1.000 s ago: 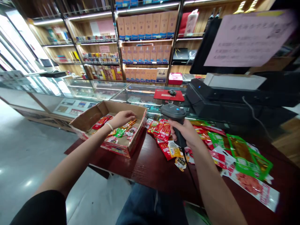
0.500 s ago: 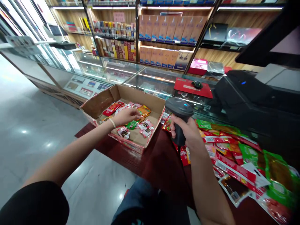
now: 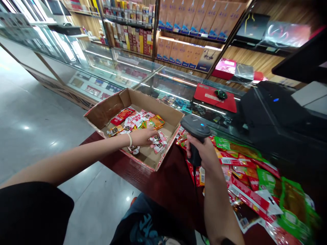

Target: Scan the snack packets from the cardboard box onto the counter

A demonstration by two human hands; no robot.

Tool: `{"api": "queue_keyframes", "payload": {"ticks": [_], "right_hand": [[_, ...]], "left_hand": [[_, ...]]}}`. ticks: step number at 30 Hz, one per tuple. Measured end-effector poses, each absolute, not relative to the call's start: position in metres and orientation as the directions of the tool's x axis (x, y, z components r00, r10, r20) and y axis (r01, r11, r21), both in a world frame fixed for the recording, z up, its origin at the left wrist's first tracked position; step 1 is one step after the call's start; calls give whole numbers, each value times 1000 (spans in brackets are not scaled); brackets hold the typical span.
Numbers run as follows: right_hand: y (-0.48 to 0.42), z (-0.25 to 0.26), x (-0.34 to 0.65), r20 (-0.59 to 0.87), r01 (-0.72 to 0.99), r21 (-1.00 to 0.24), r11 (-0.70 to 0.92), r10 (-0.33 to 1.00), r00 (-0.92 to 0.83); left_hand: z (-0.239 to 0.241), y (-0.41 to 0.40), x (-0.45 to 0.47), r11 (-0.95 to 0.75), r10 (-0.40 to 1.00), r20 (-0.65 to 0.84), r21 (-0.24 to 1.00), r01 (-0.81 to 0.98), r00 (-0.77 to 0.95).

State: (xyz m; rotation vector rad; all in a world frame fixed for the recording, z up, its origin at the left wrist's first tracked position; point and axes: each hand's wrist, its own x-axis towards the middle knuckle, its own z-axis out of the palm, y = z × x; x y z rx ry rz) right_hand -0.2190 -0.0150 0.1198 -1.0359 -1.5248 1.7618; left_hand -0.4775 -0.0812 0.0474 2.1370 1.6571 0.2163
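My right hand is wrapped round the grip of a black barcode scanner, which shows a blue light on top. The scanner is held up over the dark red tabletop, right of an open cardboard box. Inside the box, my left hand reaches low with its fingertips at small pink-and-white snack packets; its fingers are partly hidden, so I cannot tell whether they grip one. A red packet and an orange packet lie behind that hand.
Right of the scanner lies a heap of red and green snack packets. Behind it stands a black checkout machine. A red mouse pad with a mouse rests on the glass counter. The scanner's cable hangs down.
My left hand has shifted right and lower within the box, from the green packet to the pink-and-white ones. The scanner stays in my right hand, nearly unmoved. The view has tilted down.
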Motion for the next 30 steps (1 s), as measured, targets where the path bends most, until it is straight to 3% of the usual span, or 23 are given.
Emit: {"api": "queue_keyframes", "payload": {"ticks": [8,18,23,27,30], "right_hand": [[-3,113,-197,-237,108,-971,-215,784,-574],[-20,123,-177,-218,126,-976,-178,772,-598],[-24,123,-168,-211,152,-977,-149,769,-604],[-24,122,-160,-176,120,-984,-129,770,-613],[-26,124,-158,-145,121,-989,-90,782,-606]], "left_hand": [[17,-38,-460,-410,829,-367,114,905,422],[39,-53,-452,-433,849,-284,110,895,446],[69,-56,-464,-239,942,-181,232,943,283],[80,-66,-471,-24,999,-34,337,941,38],[87,-74,-467,171,978,-1,566,806,-207]]}}
